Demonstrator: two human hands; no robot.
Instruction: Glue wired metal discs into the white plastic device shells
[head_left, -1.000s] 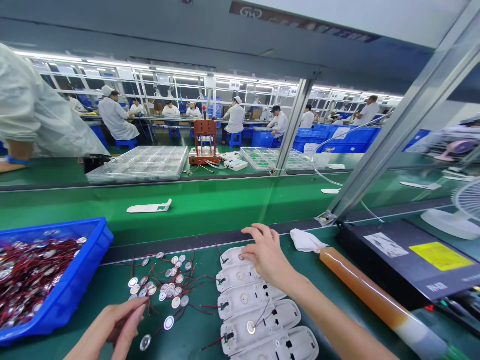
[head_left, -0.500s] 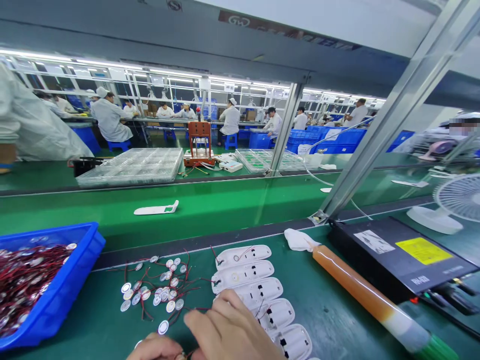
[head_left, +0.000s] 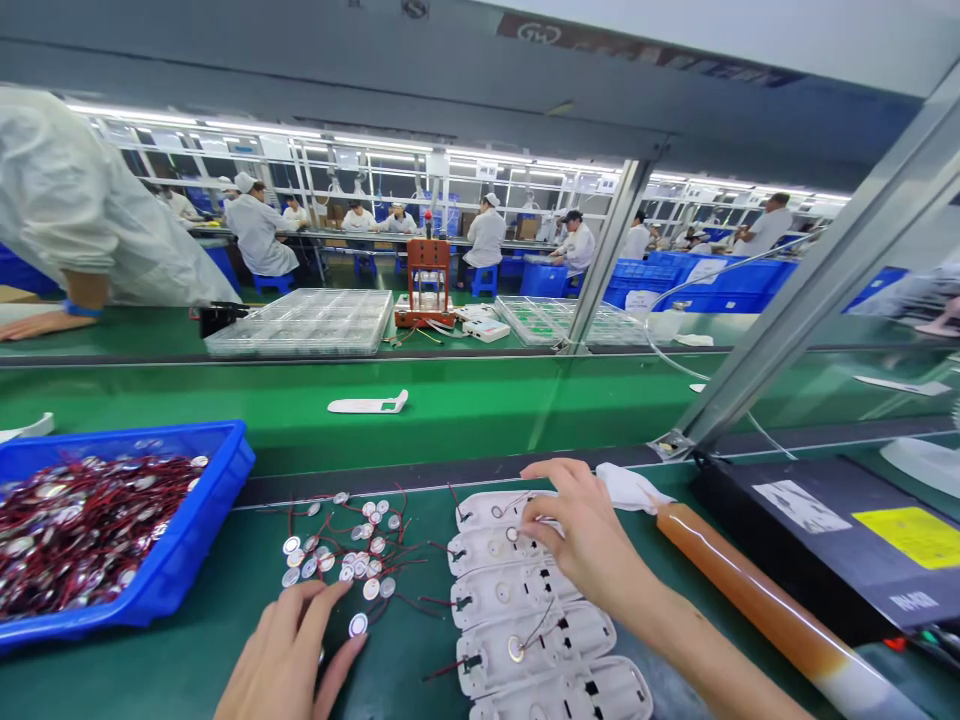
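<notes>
Several white plastic shells (head_left: pixel 499 590) lie in a column on the green bench, red wires poking out at their left ends. Over the second shell from the top, my right hand (head_left: pixel 574 520) pinches a small round disc (head_left: pixel 512 535) by its edge. My left hand (head_left: pixel 296 650) is at the loose discs with red wires (head_left: pixel 371 589), thumb and fingers apart around a single disc (head_left: pixel 358 625); a small shiny bit shows between its fingers, too hidden to make out.
A blue bin (head_left: pixel 217 500) full of wired discs stands at the left. An orange tube (head_left: pixel 750 580) and a black box (head_left: pixel 810 540) lie right. Behind runs a green belt (head_left: pixel 480 400) with a white part (head_left: pixel 367 405). A metal post (head_left: pixel 810 270) slants at right; a person leans in back left.
My right hand has moved up and right, from beside my left hand to the upper shells. My left hand has opened near the discs. The view has shifted left.
</notes>
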